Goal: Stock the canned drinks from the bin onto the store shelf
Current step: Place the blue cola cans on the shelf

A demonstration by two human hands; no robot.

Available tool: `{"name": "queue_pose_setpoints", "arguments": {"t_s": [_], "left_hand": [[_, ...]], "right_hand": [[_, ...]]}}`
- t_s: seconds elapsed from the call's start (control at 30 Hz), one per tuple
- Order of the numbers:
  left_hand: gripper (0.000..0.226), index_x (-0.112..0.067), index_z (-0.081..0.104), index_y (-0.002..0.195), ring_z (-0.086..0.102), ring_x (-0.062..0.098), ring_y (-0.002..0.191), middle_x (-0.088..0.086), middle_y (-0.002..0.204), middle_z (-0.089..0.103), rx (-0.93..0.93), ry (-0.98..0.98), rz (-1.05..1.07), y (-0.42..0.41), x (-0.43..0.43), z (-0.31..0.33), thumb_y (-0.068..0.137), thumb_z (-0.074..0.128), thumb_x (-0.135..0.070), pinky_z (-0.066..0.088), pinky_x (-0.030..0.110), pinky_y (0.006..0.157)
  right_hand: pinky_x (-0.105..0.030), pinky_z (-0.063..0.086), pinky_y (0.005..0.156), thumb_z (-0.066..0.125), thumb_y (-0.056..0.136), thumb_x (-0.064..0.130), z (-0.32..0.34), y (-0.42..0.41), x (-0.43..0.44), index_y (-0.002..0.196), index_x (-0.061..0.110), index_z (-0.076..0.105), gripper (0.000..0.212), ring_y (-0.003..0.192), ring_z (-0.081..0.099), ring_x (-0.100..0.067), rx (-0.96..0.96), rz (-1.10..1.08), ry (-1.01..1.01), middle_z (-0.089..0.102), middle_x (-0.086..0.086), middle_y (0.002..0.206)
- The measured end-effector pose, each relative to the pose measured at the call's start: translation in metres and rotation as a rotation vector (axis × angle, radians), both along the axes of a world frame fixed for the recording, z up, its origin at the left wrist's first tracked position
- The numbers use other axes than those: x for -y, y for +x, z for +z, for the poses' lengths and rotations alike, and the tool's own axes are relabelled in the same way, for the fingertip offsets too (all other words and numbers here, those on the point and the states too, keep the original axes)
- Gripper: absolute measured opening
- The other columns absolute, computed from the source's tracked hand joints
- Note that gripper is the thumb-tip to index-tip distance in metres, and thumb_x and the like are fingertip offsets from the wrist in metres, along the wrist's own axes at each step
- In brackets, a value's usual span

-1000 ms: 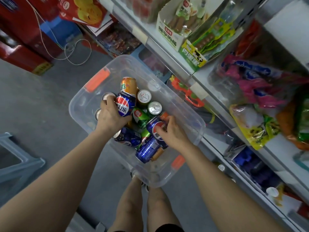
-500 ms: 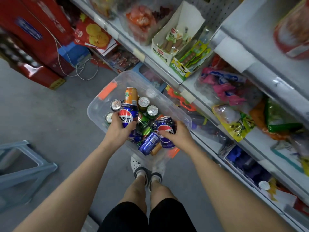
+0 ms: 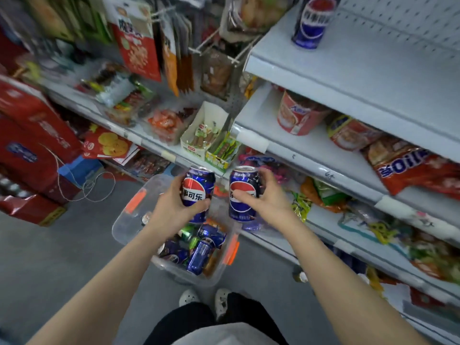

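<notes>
A single wide-angle view is given, taken from the head and directed forward and steeply down; both forearms are seen entering from the bottom edge, with the shoes at the lower centre directly below the lens; the clear bin on the floor is framed centrally at arm's reach; the white shelf is seen close at the right, its lines bent by lens distortion; no second view is provided

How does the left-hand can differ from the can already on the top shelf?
The left-hand can is gripped in the left hand in mid-air above the bin; the shelf can stands free on the top shelf. The left-hand can is fully in view; the shelf can's top is cut off. Both are upright blue Pepsi cans.
</notes>
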State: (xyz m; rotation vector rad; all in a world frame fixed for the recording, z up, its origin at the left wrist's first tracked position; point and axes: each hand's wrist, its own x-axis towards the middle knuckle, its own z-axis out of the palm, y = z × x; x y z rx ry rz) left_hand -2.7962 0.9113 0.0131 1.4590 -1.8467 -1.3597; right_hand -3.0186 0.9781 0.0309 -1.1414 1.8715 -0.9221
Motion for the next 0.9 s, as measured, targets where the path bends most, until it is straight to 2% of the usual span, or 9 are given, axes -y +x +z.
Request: {"name": "queue_pose_setpoints", "arguments": {"t_s": [0.1, 0.23, 0.3, 0.47, 0.57, 0.63, 0.73, 0.83, 0.9], "left_hand": [[0.069, -0.022, 0.043, 0.131, 0.065, 0.006, 0.095, -0.008, 0.109, 0.066, -0.08, -0.061, -0.08, -0.021, 0.013, 0.037, 0.075, 0.081, -0.034, 0.054, 0.03, 0.085], [0.066, -0.031, 0.044, 0.127, 0.065, 0.001, 0.094, -0.012, 0.108, 0.066, -0.168, -0.174, -0.158, -0.056, 0.029, 0.089, 0.073, 0.082, -0.036, 0.053, 0.024, 0.081], [0.063, -0.034, 0.043, 0.122, 0.063, -0.004, 0.09, -0.018, 0.105, 0.064, -0.185, -0.242, -0.179, -0.077, 0.034, 0.115, 0.072, 0.082, -0.035, 0.049, 0.015, 0.075], [0.072, -0.029, 0.045, 0.127, 0.063, -0.003, 0.094, -0.018, 0.107, 0.065, -0.252, -0.367, -0.197, -0.128, 0.047, 0.167, 0.067, 0.085, -0.041, 0.05, 0.022, 0.081], [0.07, -0.033, 0.045, 0.125, 0.058, -0.011, 0.094, -0.025, 0.104, 0.061, -0.271, -0.416, -0.198, -0.156, 0.054, 0.19, 0.067, 0.084, -0.04, 0.045, 0.013, 0.078], [0.068, -0.034, 0.045, 0.125, 0.056, -0.016, 0.093, -0.027, 0.103, 0.059, -0.284, -0.43, -0.177, -0.176, 0.057, 0.202, 0.069, 0.084, -0.037, 0.044, 0.011, 0.077], [0.071, -0.029, 0.046, 0.13, 0.057, -0.01, 0.097, -0.02, 0.111, 0.061, -0.297, -0.44, -0.143, -0.201, 0.063, 0.21, 0.07, 0.084, -0.036, 0.049, 0.02, 0.082], [0.074, -0.027, 0.043, 0.132, 0.053, -0.013, 0.095, -0.018, 0.111, 0.058, -0.284, -0.441, -0.112, -0.221, 0.07, 0.211, 0.07, 0.084, -0.034, 0.043, 0.012, 0.078], [0.074, -0.026, 0.044, 0.132, 0.055, -0.012, 0.096, -0.017, 0.112, 0.059, -0.287, -0.421, -0.093, -0.232, 0.075, 0.209, 0.07, 0.084, -0.032, 0.044, 0.011, 0.079]], "right_hand": [[-0.033, 0.055, 0.091, 0.082, 0.07, 0.046, 0.042, -0.015, -0.004, 0.131, 0.029, 0.044, 0.074, 0.103, 0.064, -0.005, -0.044, -0.036, -0.107, 0.063, 0.013, 0.118], [-0.015, 0.052, 0.079, 0.081, 0.074, 0.041, 0.103, -0.042, -0.012, 0.133, 0.031, 0.041, 0.071, 0.095, 0.06, 0.01, -0.093, -0.113, -0.23, 0.058, 0.027, 0.108], [-0.008, 0.05, 0.075, 0.081, 0.075, 0.038, 0.131, -0.06, -0.014, 0.131, 0.032, 0.043, 0.068, 0.093, 0.059, 0.014, -0.125, -0.15, -0.297, 0.057, 0.026, 0.107], [-0.013, 0.051, 0.075, 0.081, 0.075, 0.038, 0.194, -0.119, -0.009, 0.126, 0.03, 0.044, 0.063, 0.092, 0.061, 0.007, -0.228, -0.236, -0.385, 0.059, 0.023, 0.104], [-0.008, 0.046, 0.071, 0.083, 0.074, 0.031, 0.217, -0.158, 0.005, 0.119, 0.031, 0.045, 0.059, 0.088, 0.06, 0.01, -0.283, -0.275, -0.423, 0.06, 0.021, 0.099], [-0.014, 0.047, 0.076, 0.084, 0.072, 0.03, 0.228, -0.186, 0.02, 0.12, 0.026, 0.046, 0.061, 0.089, 0.06, 0.006, -0.315, -0.289, -0.428, 0.061, 0.019, 0.099], [-0.026, 0.049, 0.08, 0.085, 0.07, 0.03, 0.234, -0.221, 0.049, 0.118, 0.022, 0.046, 0.063, 0.092, 0.062, -0.009, -0.351, -0.298, -0.401, 0.059, 0.015, 0.097], [-0.032, 0.05, 0.079, 0.087, 0.065, 0.031, 0.229, -0.251, 0.084, 0.111, 0.019, 0.048, 0.061, 0.096, 0.061, -0.017, -0.425, -0.279, -0.364, 0.06, 0.003, 0.106], [-0.037, 0.053, 0.084, 0.087, 0.064, 0.032, 0.224, -0.267, 0.108, 0.117, 0.017, 0.05, 0.067, 0.101, 0.061, -0.02, -0.45, -0.257, -0.336, 0.06, -0.002, 0.115]]}}
